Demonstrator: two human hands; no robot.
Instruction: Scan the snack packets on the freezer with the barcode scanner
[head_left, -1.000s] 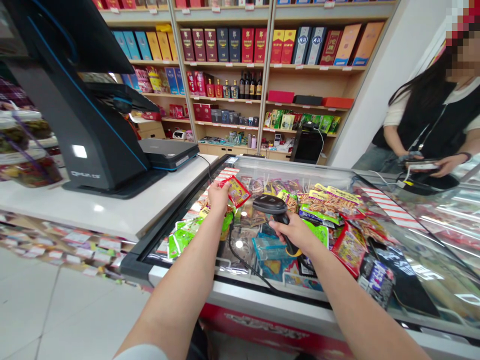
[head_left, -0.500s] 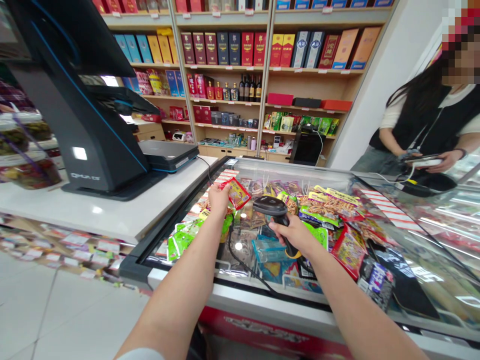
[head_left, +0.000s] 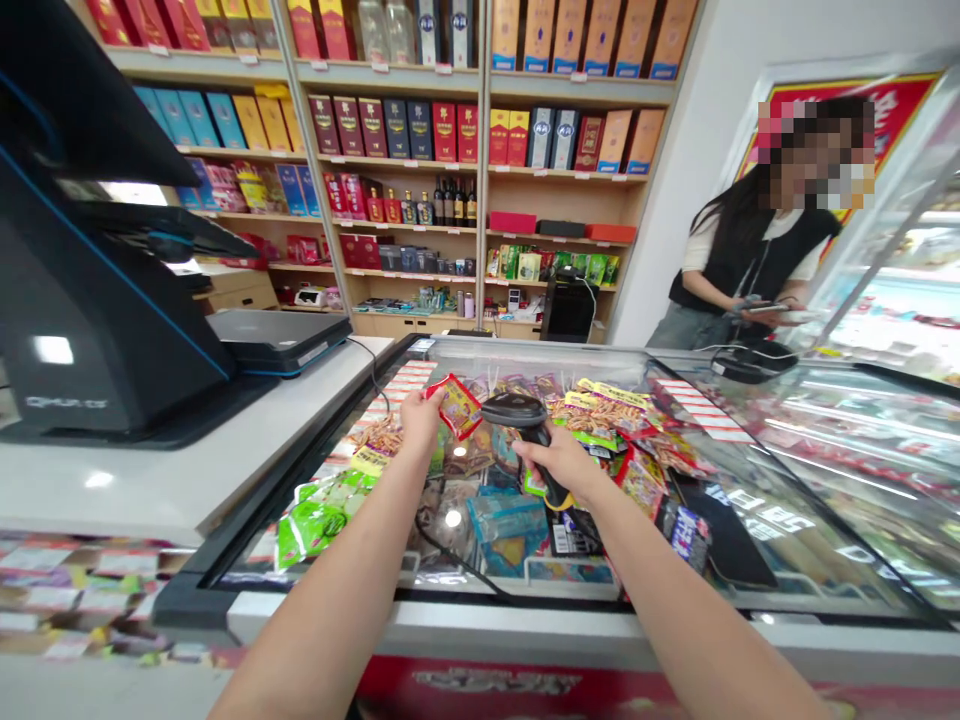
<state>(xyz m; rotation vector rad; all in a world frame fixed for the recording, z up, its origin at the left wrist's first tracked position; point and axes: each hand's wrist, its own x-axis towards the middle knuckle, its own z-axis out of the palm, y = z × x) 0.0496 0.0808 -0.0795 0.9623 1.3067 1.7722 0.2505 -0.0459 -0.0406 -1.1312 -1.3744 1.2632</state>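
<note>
Pinched in my left hand (head_left: 421, 418) is a small red-edged snack packet (head_left: 459, 406) with a yellowish middle. My right hand (head_left: 559, 462) wraps round the handle of a black barcode scanner (head_left: 516, 410), whose head points left at the packet, close to it. Both are held above a glass-topped freezer (head_left: 450, 520). Green snack bags (head_left: 319, 515) lie on the glass to the left of my left forearm. Yellow-and-brown snack bags (head_left: 607, 412) are heaped beyond my right hand. The scanner's dark cable (head_left: 469, 572) trails across the glass.
A point-of-sale terminal (head_left: 97, 300) and a flat scale (head_left: 277, 338) stand on the white counter (head_left: 150, 490) at left. A black flat panel (head_left: 724, 530) lies at right on the glass. Behind stand stocked shelves (head_left: 420, 165). Another person (head_left: 750, 250) at the right holds a device.
The view has turned to the right and tilted up a little. Both hands keep their hold, and the packet and scanner head are now nearer each other.
</note>
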